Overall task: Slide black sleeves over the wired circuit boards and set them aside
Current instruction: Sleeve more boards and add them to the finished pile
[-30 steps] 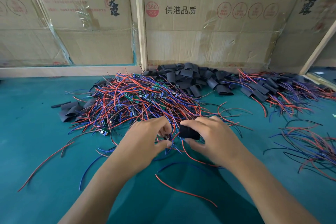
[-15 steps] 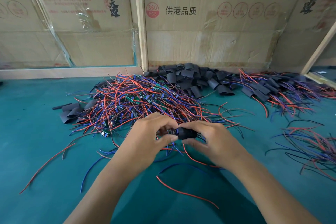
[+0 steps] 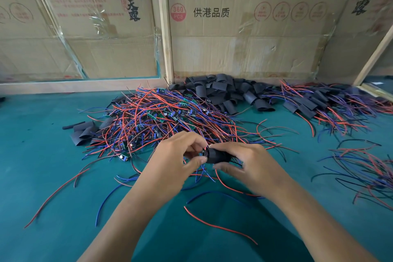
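My right hand (image 3: 248,164) pinches a short black flexible sleeve (image 3: 217,155) above the teal tabletop (image 3: 42,176). My left hand's (image 3: 176,161) grip is clamped on its open end, near the tabletop's middle.

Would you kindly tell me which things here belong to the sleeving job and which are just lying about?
Job:
- black sleeve, held by the right hand
- left hand at the sleeve's open end
- pile of wired circuit boards
- heap of empty sleeves
- sleeved boards

Lying about:
- cardboard panels
- loose red wire

Printed cardboard boxes (image 3: 244,28) behind a teal table mat (image 3: 42,176), wooden frame (image 3: 163,28) between
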A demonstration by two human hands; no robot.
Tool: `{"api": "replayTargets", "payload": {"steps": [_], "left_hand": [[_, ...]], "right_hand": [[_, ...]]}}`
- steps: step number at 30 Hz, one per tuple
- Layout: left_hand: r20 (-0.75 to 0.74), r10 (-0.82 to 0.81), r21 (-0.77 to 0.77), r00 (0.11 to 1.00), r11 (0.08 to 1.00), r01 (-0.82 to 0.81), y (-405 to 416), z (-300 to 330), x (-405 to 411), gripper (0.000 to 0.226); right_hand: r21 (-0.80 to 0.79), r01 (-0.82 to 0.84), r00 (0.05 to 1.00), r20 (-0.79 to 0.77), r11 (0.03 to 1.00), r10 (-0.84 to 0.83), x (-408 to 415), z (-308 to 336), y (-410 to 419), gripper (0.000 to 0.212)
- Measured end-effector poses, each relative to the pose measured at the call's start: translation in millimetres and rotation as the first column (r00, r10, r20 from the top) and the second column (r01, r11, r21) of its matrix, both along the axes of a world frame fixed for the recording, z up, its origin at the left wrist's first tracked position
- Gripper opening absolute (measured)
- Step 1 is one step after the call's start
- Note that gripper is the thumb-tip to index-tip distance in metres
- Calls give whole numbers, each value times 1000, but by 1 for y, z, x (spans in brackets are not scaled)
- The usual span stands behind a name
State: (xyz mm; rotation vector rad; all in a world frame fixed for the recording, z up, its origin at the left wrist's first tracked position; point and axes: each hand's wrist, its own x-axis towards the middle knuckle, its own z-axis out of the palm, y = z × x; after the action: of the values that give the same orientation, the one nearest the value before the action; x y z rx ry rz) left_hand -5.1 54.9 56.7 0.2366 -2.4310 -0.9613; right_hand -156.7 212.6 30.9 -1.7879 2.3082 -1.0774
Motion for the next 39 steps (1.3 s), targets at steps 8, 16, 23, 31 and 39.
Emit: {"api": "replayTargets", "payload": {"steps": [8,16,23,31,39], "left_hand": [[18,38,32,999,999,-39,3,2,-1,17],[137,40,172,990,983,-64,-2,-3,1,22],[184,-24,359,983,932,-45,-5,-6,0,18],[191,-95,450,977,893,-1,-4,-6,-1,16],[188,-124,435,974,900,30,-4,-11,-2,16]], "right_hand": [[13,7,1000,-20,1000,-7,1,0,1,56],[58,27,998,-54,998,-24,5,3,3,57],[44,15,997,-75,999,-12,4,1,2,50],[21,-9,994,-104,1000,11,4,2,3,47],[11,-5,997,-78,1000,6,7,4,4,31]]}}
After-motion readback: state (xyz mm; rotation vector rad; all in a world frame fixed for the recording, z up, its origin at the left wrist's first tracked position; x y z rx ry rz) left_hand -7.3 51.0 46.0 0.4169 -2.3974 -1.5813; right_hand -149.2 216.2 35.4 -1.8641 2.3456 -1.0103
